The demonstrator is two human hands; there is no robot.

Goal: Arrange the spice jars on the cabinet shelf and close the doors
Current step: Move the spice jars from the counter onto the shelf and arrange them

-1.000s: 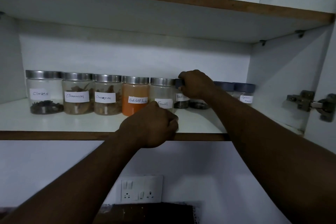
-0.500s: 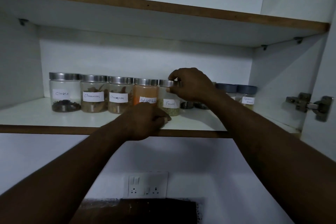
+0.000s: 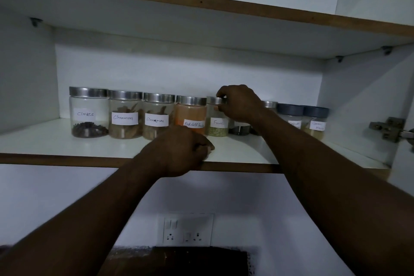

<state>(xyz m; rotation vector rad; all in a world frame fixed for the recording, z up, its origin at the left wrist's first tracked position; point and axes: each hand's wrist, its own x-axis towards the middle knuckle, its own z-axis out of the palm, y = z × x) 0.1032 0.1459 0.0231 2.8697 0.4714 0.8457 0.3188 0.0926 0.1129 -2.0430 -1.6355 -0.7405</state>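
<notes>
Head view shows the right hand (image 3: 240, 103) far inside the cabinet. Its fingers and thumb are closed around the round steel lid of the small clear jar with the label "Fennel" (image 3: 216, 122), which has green-yellow seeds at the bottom. This jar stands on the white shelf with a brown front edge (image 3: 56, 141), and it looks to be touching the clear jar of orange powder labelled "Red chilli" (image 3: 190, 114) on its left.

The left hand (image 3: 181, 152) lies on the front of the shelf with the fingers curled together. I cannot tell if something is inside them.

Further left stand two clear jars labelled "Cinnamon" (image 3: 125, 116) and one labelled "Cloves" (image 3: 88, 112), all in one tight row. On the right, partly behind the right wrist, is a low steel-lidded jar (image 3: 240, 129), then two jars with dark grey lids (image 3: 291, 116).

I judge the risks as follows:
- The grip is only on the lid, so if the lid is loose, lifting could leave the glass behind or drop it.
- A push to the left could move the whole row.
- The right forearm passes just in front of the jars on the right, so a wide movement of the arm could knock them.
</notes>
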